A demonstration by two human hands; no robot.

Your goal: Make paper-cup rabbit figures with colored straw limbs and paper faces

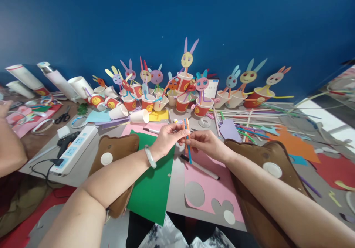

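My left hand (167, 139), with a pale bracelet (150, 156) on its wrist, pinches the upper part of a blue pipe cleaner (189, 155) and an orange pipe cleaner (187, 123), held upright side by side. The fingers of my right hand (206, 143) close on the same pair from the other side, a little lower. Just below them, a white marker (205, 169) with a black cap lies on pink paper (213, 189) with cut-out holes. Green paper (152, 185) lies under my left wrist.
Paper cups with paper rabbit figures, such as a tall one (185, 80), line the blue wall. Brown cushion-like pads (113, 148) flank my arms. A power strip (76, 148), glue gun (66, 142) and scissors (63, 115) lie left, near another person's arm (11, 144). Loose coloured stems (249, 129) spread right.
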